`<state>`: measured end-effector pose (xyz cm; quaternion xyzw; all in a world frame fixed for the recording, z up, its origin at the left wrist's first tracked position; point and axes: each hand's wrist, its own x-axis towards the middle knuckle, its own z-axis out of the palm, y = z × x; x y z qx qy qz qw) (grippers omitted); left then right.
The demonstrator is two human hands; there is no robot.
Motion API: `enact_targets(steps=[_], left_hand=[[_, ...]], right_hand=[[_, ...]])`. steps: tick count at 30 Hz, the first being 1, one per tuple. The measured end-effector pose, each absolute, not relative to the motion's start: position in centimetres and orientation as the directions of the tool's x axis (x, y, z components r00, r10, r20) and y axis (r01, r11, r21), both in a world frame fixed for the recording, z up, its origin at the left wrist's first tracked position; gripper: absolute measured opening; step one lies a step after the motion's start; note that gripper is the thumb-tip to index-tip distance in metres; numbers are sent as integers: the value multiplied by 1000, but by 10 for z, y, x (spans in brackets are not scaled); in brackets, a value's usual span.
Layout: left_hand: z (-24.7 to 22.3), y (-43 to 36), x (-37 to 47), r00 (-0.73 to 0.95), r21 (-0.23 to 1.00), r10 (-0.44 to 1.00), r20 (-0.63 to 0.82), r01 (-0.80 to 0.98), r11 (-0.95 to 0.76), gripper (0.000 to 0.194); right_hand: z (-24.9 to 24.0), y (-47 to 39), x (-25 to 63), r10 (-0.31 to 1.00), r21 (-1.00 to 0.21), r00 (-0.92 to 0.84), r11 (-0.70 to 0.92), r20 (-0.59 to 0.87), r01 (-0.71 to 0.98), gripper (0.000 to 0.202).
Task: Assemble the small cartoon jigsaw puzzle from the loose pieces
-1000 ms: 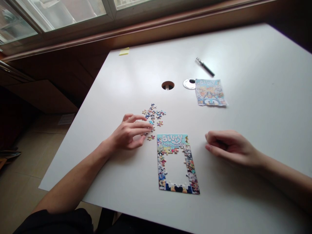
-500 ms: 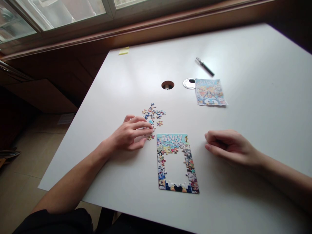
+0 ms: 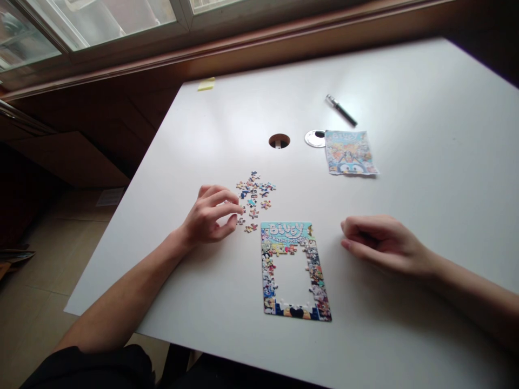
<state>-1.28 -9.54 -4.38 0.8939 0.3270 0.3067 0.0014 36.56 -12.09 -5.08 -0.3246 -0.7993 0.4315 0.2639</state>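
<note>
A partly filled puzzle frame lies flat on the white table, pieces lining its border and its middle bare. Beyond its upper left corner is a loose heap of small puzzle pieces. My left hand hovers at the left side of the heap, fingers apart and curved, with nothing seen between them. To the right of the frame my right hand rests on the table, its fingers curled in; whether anything is inside the curl is hidden.
A printed picture sheet overlaps a round metal cover. Behind them lies a black pen. A round hole opens in the table. One yellow sticky note is near the far left edge.
My left hand has drawn back to the left, uncovering pieces at the heap's lower end. My right hand has stayed in place.
</note>
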Motion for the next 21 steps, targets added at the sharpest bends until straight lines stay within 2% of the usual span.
enact_targets(steps=[10,21], left_hand=[[-47,-95,-14,640,220,609,468,583,-782,13],[-41,-98,-8,732,243,563,382,509,-826,33]], right_hand=[[-51,-120,365,748,-865,-647,413,145,284,29],[-49,-121,364,750,-869,-647,405,139,284,29]])
